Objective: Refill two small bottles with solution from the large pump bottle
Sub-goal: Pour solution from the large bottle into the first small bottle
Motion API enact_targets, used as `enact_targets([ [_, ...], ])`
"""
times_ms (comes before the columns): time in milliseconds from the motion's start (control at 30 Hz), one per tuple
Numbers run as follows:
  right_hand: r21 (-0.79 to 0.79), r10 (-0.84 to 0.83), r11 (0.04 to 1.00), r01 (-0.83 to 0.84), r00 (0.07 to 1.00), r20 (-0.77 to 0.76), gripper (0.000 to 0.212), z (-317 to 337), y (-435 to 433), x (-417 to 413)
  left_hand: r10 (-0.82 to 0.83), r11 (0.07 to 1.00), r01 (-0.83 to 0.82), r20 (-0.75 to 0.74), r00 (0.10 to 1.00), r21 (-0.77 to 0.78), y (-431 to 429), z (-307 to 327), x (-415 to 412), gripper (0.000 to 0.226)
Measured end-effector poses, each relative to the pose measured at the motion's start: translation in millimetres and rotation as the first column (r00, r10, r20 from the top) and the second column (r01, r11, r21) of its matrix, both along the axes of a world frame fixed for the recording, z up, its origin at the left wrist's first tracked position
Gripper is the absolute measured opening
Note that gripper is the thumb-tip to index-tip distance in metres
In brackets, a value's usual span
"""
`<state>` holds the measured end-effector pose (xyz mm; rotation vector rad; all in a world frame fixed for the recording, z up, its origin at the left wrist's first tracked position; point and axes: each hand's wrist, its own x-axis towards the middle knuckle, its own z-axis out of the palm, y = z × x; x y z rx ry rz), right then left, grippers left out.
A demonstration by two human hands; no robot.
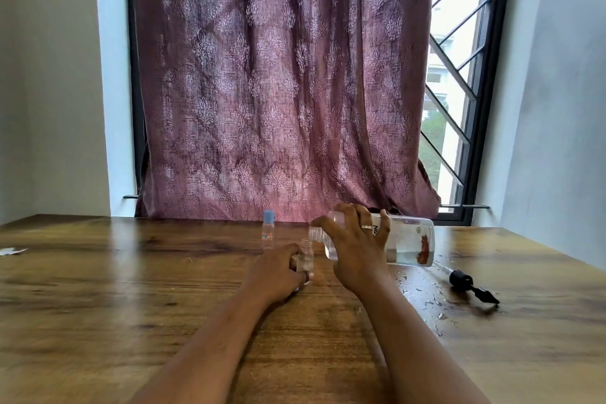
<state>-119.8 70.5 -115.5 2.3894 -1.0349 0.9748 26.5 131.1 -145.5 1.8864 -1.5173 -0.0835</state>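
Note:
My right hand (355, 244) grips the large clear bottle (410, 239), which is tipped on its side with its open threaded neck pointing left. A little liquid lies in its lower side. My left hand (278, 267) holds a small uncapped clear bottle (306, 254) upright on the wooden table (131, 289), just below the large bottle's neck. A second small bottle (268, 229) with a light blue cap stands upright a little further back and to the left. The black pump head (469, 284) with its tube lies on the table at the right.
Drops and wet patches (429, 298) spread on the table around the pump head. A scrap of white paper (11, 251) lies at the far left edge. A purple patterned curtain (278, 82) hangs behind the table, with a barred window (455, 75) at the right.

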Motion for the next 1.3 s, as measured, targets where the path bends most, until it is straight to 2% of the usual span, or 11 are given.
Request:
enact_targets([
  [400,-0.061,-0.037,0.998,0.036,0.999,-0.018,0.082,-1.7,1.1,2.3,-0.003,1.000,0.003,-0.029,1.000,0.015,0.0,1.2,0.7,0.048],
  [1300,-0.063,-0.044,0.997,0.042,0.998,-0.043,0.083,1.9,5.9,0.9,0.008,1.000,-0.008,-0.015,1.000,0.004,-2.1,-0.4,2.6,0.043],
])
